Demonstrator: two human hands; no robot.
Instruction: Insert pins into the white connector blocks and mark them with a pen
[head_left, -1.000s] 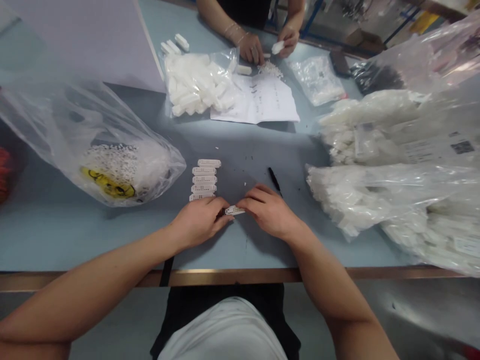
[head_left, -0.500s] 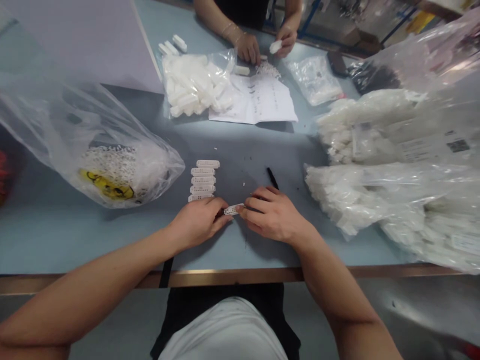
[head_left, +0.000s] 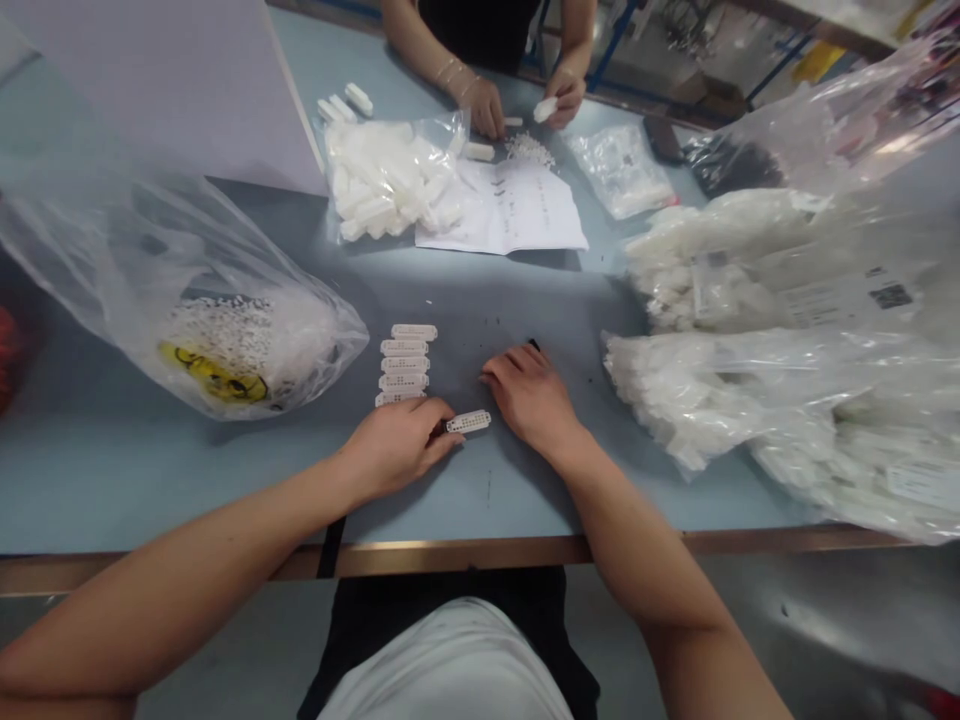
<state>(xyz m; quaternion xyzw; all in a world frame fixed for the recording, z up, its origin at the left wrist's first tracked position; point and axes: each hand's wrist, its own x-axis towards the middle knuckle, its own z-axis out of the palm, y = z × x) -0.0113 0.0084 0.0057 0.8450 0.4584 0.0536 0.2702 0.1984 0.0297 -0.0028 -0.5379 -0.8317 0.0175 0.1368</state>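
Observation:
My left hand (head_left: 397, 440) is closed and pinches one end of a white plastic connector housing (head_left: 469, 422) with rows of small holes. The housing's free end points right, slightly raised. My right hand (head_left: 531, 395) is apart from it, low over the table, with fingers curled together and fingertips down at the surface. Whatever those fingertips hold, if anything, is hidden. A black pen-like tool (head_left: 534, 344) is mostly covered by my right hand. Beside my left hand, several similar white housings (head_left: 403, 365) lie stacked in a column on the table.
A clear bag of small white pieces (head_left: 247, 340) with a yellow label stands left. Large bags of white parts (head_left: 690, 390) crowd the right. Across the table, a co-worker's hands (head_left: 559, 98) handle a white part, near a paper sheet (head_left: 525, 215) and a bag of white housings (head_left: 390, 175).
My right hand has let go of the housing and moved up and away to the table surface, over where a small white bit lay. My left hand still holds the housing.

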